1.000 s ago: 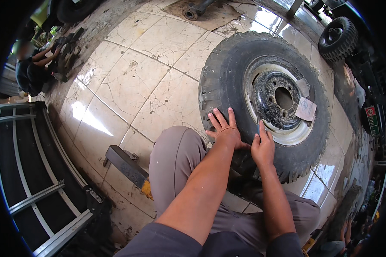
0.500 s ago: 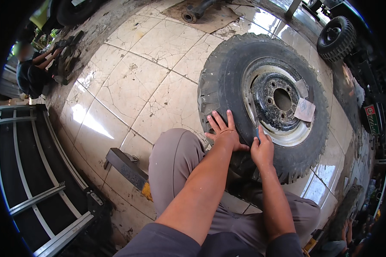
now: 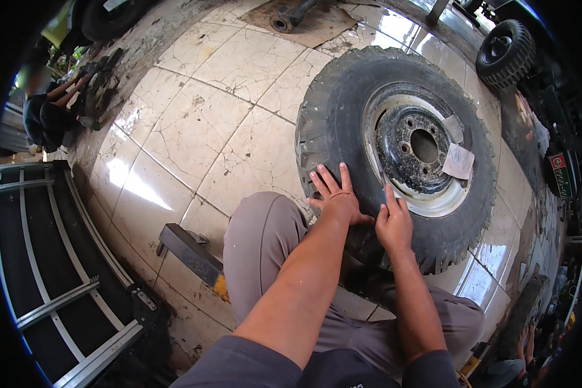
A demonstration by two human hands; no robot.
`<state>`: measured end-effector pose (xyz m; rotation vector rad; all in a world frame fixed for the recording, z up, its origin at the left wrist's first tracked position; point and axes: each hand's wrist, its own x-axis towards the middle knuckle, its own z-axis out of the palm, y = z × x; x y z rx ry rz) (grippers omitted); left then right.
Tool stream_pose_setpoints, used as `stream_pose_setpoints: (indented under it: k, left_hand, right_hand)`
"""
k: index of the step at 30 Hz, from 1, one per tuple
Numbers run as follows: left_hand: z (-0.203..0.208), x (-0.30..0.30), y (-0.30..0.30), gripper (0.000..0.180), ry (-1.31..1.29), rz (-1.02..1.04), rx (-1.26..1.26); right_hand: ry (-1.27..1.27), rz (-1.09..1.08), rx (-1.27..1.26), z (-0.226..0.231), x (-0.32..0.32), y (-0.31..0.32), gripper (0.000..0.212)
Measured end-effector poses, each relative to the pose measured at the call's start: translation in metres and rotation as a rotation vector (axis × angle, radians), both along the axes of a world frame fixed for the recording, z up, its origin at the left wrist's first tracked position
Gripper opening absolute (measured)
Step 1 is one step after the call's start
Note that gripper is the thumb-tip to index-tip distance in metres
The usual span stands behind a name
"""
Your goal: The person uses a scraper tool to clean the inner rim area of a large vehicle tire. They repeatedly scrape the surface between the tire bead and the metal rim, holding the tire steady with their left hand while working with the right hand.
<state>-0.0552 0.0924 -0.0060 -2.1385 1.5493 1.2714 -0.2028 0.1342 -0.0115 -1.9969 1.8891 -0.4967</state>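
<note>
A knobby black tire [image 3: 343, 123] mounted on a wheel rim [image 3: 427, 204] lies on its side before my knees. The rim is pale with dirty black paint around its center. My left hand [image 3: 338, 199] presses on the near left sidewall, fingers spread and holding nothing. Closed in my right hand [image 3: 394, 223] is a slim tool [image 3: 385, 181] with a thin metal blade; its handle is mostly hidden. My index finger lies along it, and the tip meets the rim's edge beside the tire. A pale sheet like sandpaper [image 3: 458, 161] and a grey piece [image 3: 453, 129] rest on the rim.
Cracked floor tiles [image 3: 229, 84] surround the wheel. A dark metal bar with a yellow end [image 3: 191, 252] lies by my left knee. At left stands a black, metal-framed panel [image 3: 58, 258]. Another wheel [image 3: 506, 53] is far right; a person [image 3: 45, 110] sits far left.
My right index finger has stretched forward along the tool, covering more of its blue handle. The tool has shifted slightly at the rim's edge. My left hand stays on the tire.
</note>
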Motion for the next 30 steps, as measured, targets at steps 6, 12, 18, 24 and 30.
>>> stream_pose_setpoints:
  k: [6, 12, 18, 24, 30]
  left_hand:
    - [0.002, 0.001, 0.0, 0.156, -0.001, -0.015, 0.003]
    - [0.001, -0.002, 0.001, 0.156, 0.006, 0.0, -0.005]
    - [0.002, 0.001, 0.0, 0.156, 0.003, 0.004, 0.001]
    - [0.001, 0.0, -0.001, 0.156, 0.012, 0.004, -0.014]
    - [0.001, -0.001, 0.001, 0.157, 0.013, 0.011, -0.012]
  right_hand:
    - [-0.002, -0.059, 0.074, -0.002, -0.006, 0.0, 0.052]
    - [0.016, -0.014, 0.037, -0.011, -0.008, 0.004, 0.052]
    - [-0.064, -0.004, 0.005, -0.001, -0.006, 0.0, 0.052]
    - [0.015, -0.032, 0.067, -0.009, -0.014, -0.001, 0.052]
    - [0.008, 0.015, 0.015, -0.015, -0.013, 0.004, 0.052]
